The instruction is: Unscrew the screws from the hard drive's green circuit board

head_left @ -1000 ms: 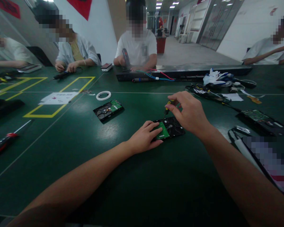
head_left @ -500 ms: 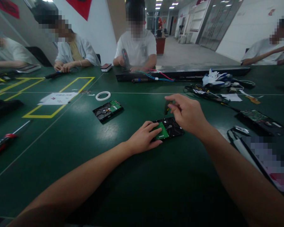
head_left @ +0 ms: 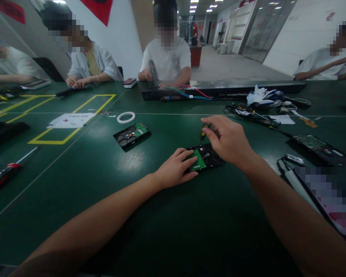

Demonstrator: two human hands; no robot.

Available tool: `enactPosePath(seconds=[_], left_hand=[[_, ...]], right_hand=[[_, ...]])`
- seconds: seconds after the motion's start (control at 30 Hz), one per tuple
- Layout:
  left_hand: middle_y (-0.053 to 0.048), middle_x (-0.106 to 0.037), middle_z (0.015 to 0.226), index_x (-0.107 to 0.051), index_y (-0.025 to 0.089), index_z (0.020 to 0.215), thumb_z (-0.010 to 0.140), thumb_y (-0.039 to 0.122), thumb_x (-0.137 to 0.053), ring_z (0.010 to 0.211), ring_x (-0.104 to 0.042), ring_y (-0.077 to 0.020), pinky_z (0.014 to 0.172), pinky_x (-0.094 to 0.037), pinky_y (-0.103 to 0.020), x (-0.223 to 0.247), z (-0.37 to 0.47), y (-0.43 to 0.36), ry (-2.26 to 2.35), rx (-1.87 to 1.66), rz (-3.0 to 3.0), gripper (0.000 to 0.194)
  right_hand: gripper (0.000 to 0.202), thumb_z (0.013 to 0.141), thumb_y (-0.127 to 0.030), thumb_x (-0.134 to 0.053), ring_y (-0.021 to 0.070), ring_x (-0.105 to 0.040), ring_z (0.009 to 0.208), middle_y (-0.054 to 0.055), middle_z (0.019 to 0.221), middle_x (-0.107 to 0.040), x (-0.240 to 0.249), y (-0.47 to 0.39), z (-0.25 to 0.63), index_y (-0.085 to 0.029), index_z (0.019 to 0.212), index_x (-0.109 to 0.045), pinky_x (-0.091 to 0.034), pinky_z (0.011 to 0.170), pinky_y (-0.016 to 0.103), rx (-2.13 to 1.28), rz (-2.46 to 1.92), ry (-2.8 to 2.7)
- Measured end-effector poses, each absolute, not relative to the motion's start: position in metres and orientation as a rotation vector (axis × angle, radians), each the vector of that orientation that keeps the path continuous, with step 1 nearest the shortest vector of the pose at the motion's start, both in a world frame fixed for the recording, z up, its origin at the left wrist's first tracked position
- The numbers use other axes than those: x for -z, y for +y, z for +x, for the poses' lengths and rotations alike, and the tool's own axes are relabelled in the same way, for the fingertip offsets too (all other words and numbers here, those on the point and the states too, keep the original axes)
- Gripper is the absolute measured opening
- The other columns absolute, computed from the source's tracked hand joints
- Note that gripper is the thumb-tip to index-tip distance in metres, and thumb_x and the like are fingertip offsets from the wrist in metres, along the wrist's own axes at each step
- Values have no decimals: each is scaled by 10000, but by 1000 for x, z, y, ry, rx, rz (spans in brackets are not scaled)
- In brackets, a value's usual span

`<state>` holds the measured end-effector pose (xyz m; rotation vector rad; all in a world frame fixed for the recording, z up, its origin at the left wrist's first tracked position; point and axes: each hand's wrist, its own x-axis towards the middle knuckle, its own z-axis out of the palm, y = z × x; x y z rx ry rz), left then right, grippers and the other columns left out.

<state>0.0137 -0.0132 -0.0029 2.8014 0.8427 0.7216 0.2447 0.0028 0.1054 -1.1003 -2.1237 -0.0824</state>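
Note:
A black hard drive with a green circuit board (head_left: 207, 156) lies flat on the dark green table (head_left: 173, 223). Over its left end rests my left hand (head_left: 175, 168), fingers spread and fingertips on the green board. My right hand (head_left: 229, 140) is closed around a small black and yellow screwdriver (head_left: 205, 132) held upright. The screwdriver's tip meets the drive's far edge. A second hard drive (head_left: 132, 135) sits to the left, beside a white ring (head_left: 126, 117).
A red and black screwdriver (head_left: 6, 175) lies at the far left. Cables and white gloves (head_left: 262, 96) are at the back right, with another circuit-board device (head_left: 318, 149) nearer. Several people sit around the table; one across holds a power tool (head_left: 153, 71).
The fingers of my right hand have shifted slightly on the screwdriver, and more of its yellow handle shows. My left hand has stayed in place.

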Motion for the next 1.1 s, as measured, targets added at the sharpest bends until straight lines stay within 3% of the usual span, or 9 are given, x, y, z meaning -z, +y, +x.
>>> enactPosePath(seconds=[0.47, 0.73, 0.97, 1.1], left_hand=[[-182, -555, 1482, -615, 179, 1423, 1013, 471, -651, 1380, -475, -376, 1107, -519, -622, 2, 14, -14, 858, -728, 2772, 505], [-187, -534, 1486, -599, 186, 1423, 1019, 473, -637, 1389, -459, -375, 1116, -509, -618, -1, 14, -16, 886, -748, 2742, 497], [-183, -537, 1486, -594, 192, 1418, 1024, 472, -635, 1394, -463, -373, 1112, -511, -618, 2, 14, -15, 871, -750, 2746, 485], [-184, -535, 1489, -594, 192, 1423, 1017, 478, -642, 1398, -461, -377, 1114, -512, -619, 2, 13, -15, 874, -739, 2745, 499]], right_hand=[[186, 973, -241, -601, 297, -679, 945, 140, 1131, -727, -107, 4, 244, -209, 1149, -654, -534, 907, 482, 102, -1180, -2098], [194, 980, -241, -591, 285, -672, 922, 131, 1130, -721, -106, 5, 245, -221, 1166, -645, -534, 876, 469, 109, -1182, -2098], [199, 989, -262, -598, 334, -689, 1052, 158, 1145, -730, -107, 2, 244, -197, 1165, -665, -536, 907, 490, 118, -1182, -2113], [239, 997, -242, -579, 307, -704, 1004, 147, 1188, -740, -106, 3, 246, -203, 1214, -670, -547, 898, 479, 97, -1154, -2123]])
